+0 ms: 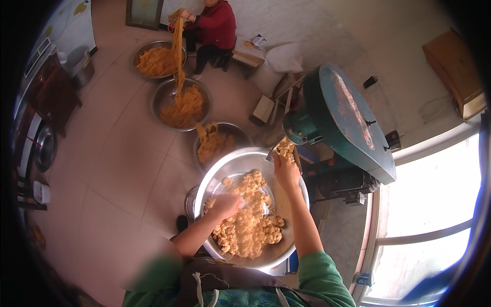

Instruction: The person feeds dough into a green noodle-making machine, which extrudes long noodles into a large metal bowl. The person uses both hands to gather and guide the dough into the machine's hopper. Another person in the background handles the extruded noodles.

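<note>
A large steel basin (pixel 203 180) stands close in front of me, holding crumbly yellow-brown dough clumps (pixel 249 230). My left hand (pixel 228 205) reaches into it and touches the clumps; motion blur and dough hide its fingers. Over the basin's far right rim, my right hand (pixel 286 171) is closed beside more dough clumps (pixel 286 148) under the green machine (pixel 327 110). A thin metal edge (pixel 271 154) shows beside its fingers; whether the hand grips it cannot be made out.
Beyond the basin stand three steel bowls (pixel 153 113) of orange-yellow dough strips. A person in red (pixel 217 25) sits at the back, lifting long strips (pixel 177 48). A bright window (pixel 424 189) lies right, a dark cabinet (pixel 51 100) left. A stool-like box (pixel 263 110) stands near the machine.
</note>
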Action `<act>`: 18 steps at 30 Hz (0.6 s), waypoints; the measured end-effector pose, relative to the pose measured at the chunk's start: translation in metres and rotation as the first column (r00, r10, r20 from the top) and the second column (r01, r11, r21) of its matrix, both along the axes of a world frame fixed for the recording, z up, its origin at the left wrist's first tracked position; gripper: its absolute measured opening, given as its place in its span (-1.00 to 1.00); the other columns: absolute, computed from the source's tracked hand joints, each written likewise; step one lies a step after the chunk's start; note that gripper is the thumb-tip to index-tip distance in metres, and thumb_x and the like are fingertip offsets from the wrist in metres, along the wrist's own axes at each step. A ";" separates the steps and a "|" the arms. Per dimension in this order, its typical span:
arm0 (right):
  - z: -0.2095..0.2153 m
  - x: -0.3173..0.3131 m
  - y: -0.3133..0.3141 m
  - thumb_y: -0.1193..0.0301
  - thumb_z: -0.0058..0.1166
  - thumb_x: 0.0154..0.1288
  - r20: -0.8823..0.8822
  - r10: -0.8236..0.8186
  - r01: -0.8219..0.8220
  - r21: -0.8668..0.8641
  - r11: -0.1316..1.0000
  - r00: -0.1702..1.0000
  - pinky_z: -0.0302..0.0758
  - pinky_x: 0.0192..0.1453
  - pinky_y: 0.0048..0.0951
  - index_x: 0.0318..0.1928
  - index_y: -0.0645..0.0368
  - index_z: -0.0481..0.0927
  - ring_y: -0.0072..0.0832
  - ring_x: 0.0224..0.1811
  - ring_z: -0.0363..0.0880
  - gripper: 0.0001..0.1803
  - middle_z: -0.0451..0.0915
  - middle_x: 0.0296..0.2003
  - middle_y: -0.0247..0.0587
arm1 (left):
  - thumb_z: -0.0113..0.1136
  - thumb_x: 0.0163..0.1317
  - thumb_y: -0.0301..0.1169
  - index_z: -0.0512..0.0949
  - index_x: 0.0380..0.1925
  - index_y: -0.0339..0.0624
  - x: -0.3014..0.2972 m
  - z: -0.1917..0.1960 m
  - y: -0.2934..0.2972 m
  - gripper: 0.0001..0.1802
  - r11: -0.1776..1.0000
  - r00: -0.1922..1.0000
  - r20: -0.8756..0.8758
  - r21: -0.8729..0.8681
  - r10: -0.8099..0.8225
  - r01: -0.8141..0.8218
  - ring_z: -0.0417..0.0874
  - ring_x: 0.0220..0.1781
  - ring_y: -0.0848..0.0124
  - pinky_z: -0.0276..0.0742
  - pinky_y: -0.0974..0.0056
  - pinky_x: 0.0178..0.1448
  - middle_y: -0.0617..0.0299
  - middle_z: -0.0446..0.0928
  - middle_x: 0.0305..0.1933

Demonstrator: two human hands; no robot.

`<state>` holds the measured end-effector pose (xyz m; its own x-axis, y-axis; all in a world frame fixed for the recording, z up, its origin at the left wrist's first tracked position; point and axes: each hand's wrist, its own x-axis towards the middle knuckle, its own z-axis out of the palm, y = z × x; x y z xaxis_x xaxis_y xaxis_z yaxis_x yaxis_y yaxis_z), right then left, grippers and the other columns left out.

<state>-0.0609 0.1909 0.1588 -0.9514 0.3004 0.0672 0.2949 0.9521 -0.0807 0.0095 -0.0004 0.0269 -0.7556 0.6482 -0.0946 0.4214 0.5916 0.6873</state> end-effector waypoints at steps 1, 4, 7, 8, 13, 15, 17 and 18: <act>-0.015 -0.017 0.017 0.15 0.04 0.27 -0.023 -0.061 0.061 0.017 0.998 0.998 0.55 -0.14 0.04 -0.23 0.04 0.59 0.08 -0.25 0.62 -0.74 0.62 -0.33 0.17 | 0.10 0.26 -0.24 0.58 -0.54 -0.10 0.000 0.005 0.001 -0.74 1.000 1.000 0.021 0.006 -0.001 0.001 0.65 -0.46 0.26 0.52 0.09 -0.34 0.14 0.57 -0.55; -0.055 -0.046 0.060 0.20 -0.02 0.27 -0.173 -0.131 0.148 0.094 0.984 0.976 0.55 -0.11 0.00 -0.14 0.13 0.53 0.06 -0.23 0.63 -0.70 0.64 -0.32 0.13 | 0.11 0.26 -0.26 0.55 -0.59 -0.10 -0.006 0.008 0.005 -0.73 1.000 1.000 0.023 0.012 0.004 -0.004 0.63 -0.51 0.28 0.52 0.10 -0.37 0.15 0.54 -0.59; -0.058 -0.058 0.074 0.16 0.02 0.24 -0.160 -0.110 0.111 -0.007 0.994 0.981 0.55 -0.10 -0.07 -0.11 0.15 0.59 0.01 -0.24 0.65 -0.64 0.65 -0.34 0.07 | 0.12 0.25 -0.26 0.50 -0.66 -0.10 -0.001 -0.011 0.005 -0.69 1.000 0.999 -0.036 0.022 0.007 -0.006 0.58 -0.59 0.30 0.51 0.11 -0.40 0.17 0.49 -0.65; -0.041 -0.050 0.082 0.08 -0.04 0.28 0.037 -0.161 0.164 -0.316 0.935 0.986 0.50 0.04 -0.08 -0.08 0.14 0.60 0.04 -0.10 0.61 -0.57 0.64 -0.17 0.07 | 0.12 0.25 -0.26 0.50 -0.67 -0.10 -0.002 -0.014 0.004 -0.68 0.999 0.998 -0.062 0.038 0.008 -0.005 0.57 -0.61 0.30 0.51 0.11 -0.40 0.18 0.48 -0.67; 0.018 0.015 0.054 -0.02 -0.07 0.30 0.146 -0.200 0.218 -0.123 0.968 0.969 0.52 0.02 -0.05 -0.10 0.04 0.66 0.04 -0.10 0.62 -0.54 0.65 -0.18 0.02 | 0.11 0.24 -0.27 0.54 -0.64 -0.09 0.003 -0.011 -0.004 -0.71 0.997 0.998 -0.044 0.053 0.050 -0.047 0.61 -0.54 0.29 0.52 0.11 -0.38 0.17 0.51 -0.63; -0.003 0.014 0.063 0.08 -0.10 0.33 0.198 -0.259 0.249 0.074 0.966 0.945 0.56 -0.01 -0.02 -0.05 -0.02 0.64 0.10 -0.11 0.62 -0.62 0.65 -0.19 0.07 | 0.11 0.22 -0.31 0.50 -0.68 -0.10 0.005 -0.012 0.002 -0.71 0.999 0.997 -0.068 0.043 0.027 -0.024 0.57 -0.56 0.32 0.51 0.14 -0.38 0.18 0.48 -0.65; -0.025 -0.009 0.071 0.13 -0.08 0.31 0.101 -0.347 0.343 0.052 0.938 0.932 0.58 -0.03 -0.05 -0.03 -0.01 0.60 0.05 -0.09 0.62 -0.64 0.64 -0.19 0.12 | 0.11 0.21 -0.34 0.46 -0.70 -0.10 0.004 -0.009 0.006 -0.71 0.999 0.998 -0.063 0.034 0.002 0.001 0.55 -0.58 0.35 0.50 0.16 -0.39 0.19 0.47 -0.66; -0.025 -0.022 0.071 0.18 -0.08 0.30 0.105 -0.283 0.276 0.077 0.958 0.953 0.59 -0.04 -0.08 -0.11 0.05 0.61 0.03 -0.11 0.63 -0.69 0.64 -0.19 0.10 | 0.11 0.21 -0.35 0.45 -0.70 -0.10 0.001 -0.003 0.006 -0.71 1.000 0.999 -0.048 0.023 0.001 0.000 0.54 -0.58 0.36 0.50 0.17 -0.39 0.19 0.46 -0.66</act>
<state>-0.0830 0.2617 0.1335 -0.8322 0.5544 -0.0100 0.5541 0.8321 0.0243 0.0102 0.0054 0.0242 -0.7595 0.6491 -0.0432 0.4538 0.5762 0.6798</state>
